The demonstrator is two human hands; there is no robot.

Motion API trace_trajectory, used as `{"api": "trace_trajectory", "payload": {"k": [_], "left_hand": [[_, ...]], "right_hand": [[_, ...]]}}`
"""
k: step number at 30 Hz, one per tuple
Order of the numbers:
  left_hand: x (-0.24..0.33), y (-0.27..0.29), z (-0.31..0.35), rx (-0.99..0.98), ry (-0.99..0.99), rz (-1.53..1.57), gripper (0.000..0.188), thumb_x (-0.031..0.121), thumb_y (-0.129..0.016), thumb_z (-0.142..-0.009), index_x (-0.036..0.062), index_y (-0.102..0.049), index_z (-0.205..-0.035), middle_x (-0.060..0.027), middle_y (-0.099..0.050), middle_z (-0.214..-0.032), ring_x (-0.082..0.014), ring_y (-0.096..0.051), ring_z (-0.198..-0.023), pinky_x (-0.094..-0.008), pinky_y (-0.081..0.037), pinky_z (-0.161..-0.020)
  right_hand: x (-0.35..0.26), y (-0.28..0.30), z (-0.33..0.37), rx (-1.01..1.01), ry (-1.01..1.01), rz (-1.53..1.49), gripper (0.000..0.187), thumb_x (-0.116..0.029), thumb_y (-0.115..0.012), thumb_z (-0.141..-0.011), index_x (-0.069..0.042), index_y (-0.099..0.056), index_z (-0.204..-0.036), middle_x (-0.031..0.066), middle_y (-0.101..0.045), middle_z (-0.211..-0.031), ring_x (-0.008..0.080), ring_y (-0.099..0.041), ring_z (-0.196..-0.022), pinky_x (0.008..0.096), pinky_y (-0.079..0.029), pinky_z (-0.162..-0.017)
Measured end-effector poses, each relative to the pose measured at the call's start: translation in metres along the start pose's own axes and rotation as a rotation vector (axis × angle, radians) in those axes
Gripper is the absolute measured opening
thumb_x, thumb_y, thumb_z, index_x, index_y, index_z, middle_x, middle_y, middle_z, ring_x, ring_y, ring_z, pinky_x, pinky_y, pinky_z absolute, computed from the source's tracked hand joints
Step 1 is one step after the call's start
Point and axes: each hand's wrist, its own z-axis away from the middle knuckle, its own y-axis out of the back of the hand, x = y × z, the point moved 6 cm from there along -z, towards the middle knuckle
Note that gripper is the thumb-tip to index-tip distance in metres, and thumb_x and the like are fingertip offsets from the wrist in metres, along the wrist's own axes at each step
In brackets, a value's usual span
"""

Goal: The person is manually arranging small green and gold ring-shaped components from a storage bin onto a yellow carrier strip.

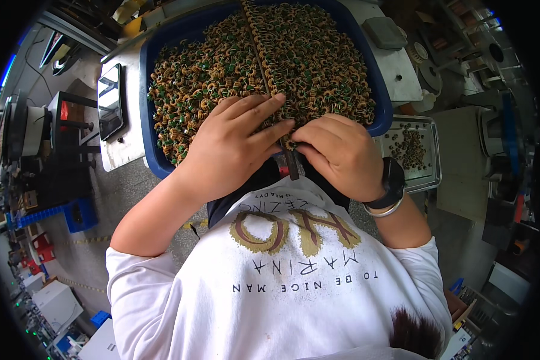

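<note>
A long dark bar (pixel 291 165) runs from the far side of a blue tub (pixel 147 114) to its near edge. Small ring-shaped wire coils (pixel 263 45) stand in a row along it. My left hand (pixel 231 135) lies across the near part of the bar, its fingers stretched out and apart over the row; its thumb is partly hidden. At the near end of the row, my right hand (pixel 337 150) pinches a wire coil (pixel 289 144) between thumb and fingertips. Copper-coloured coils with green cores (pixel 204 69) fill the tub in a loose heap.
To the right, a metal tray (pixel 435 150) carries scattered small coils (pixel 409 147). A dark-framed tablet-like device (pixel 111 99) lies on the white surface left of the tub. A grey box-like object (pixel 385 33) sits at the far right. My lap is just below the tub's near edge.
</note>
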Motion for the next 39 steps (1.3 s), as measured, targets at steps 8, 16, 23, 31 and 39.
{"api": "trace_trajectory", "payload": {"k": [8,16,23,31,39], "left_hand": [[-0.004,-0.003,0.0,0.034,-0.009,0.019,0.039,0.016,-0.071,-0.07,0.0072,-0.065,-0.107,-0.0137,-0.057,-0.122,-0.0313,-0.056,-0.109,-0.0411,-0.045,-0.089],[-0.003,-0.004,0.001,0.035,-0.007,0.006,0.04,0.016,-0.071,-0.068,0.0068,-0.065,-0.107,-0.014,-0.057,-0.122,-0.0311,-0.057,-0.108,-0.0412,-0.045,-0.09],[-0.006,0.0,-0.003,0.022,-0.015,0.041,0.041,0.015,-0.071,-0.069,0.0063,-0.064,-0.109,-0.0134,-0.057,-0.123,-0.0306,-0.056,-0.108,-0.0414,-0.044,-0.091],[-0.066,0.051,-0.017,0.105,0.237,-0.111,0.044,0.011,-0.07,-0.073,0.0103,-0.06,-0.116,-0.0121,-0.056,-0.123,-0.0324,-0.053,-0.111,-0.0401,-0.041,-0.095],[-0.281,0.071,0.012,0.688,0.986,0.922,0.045,0.013,-0.06,-0.085,-0.0003,-0.048,-0.127,-0.0144,-0.061,-0.107,-0.0184,-0.059,-0.087,-0.0281,-0.047,-0.077]], "right_hand": [[0.003,0.001,-0.003,0.044,-0.045,-0.07,0.02,-0.001,-0.067,-0.068,-0.002,-0.059,-0.086,0.0106,-0.059,-0.082,0.0288,-0.059,-0.076,0.0369,-0.047,-0.068],[0.004,0.002,-0.003,0.104,-0.094,-0.084,0.018,-0.002,-0.072,-0.067,-0.004,-0.062,-0.082,0.0086,-0.062,-0.079,0.0262,-0.059,-0.07,0.0351,-0.046,-0.062],[0.006,0.005,-0.005,0.098,-0.022,-0.062,0.015,-0.005,-0.07,-0.07,-0.003,-0.063,-0.083,0.009,-0.059,-0.078,0.0266,-0.059,-0.073,0.0356,-0.047,-0.066],[0.051,0.04,-0.024,0.097,-0.363,-0.218,0.016,-0.012,-0.072,-0.075,-0.002,-0.067,-0.087,0.0102,-0.064,-0.074,0.019,-0.061,-0.062,0.0289,-0.047,-0.057],[0.164,0.06,-0.074,0.134,-0.471,-0.291,0.018,-0.014,-0.066,-0.083,0.0,-0.063,-0.095,0.0027,-0.063,-0.074,0.0064,-0.056,-0.065,0.0209,-0.043,-0.058]]}}
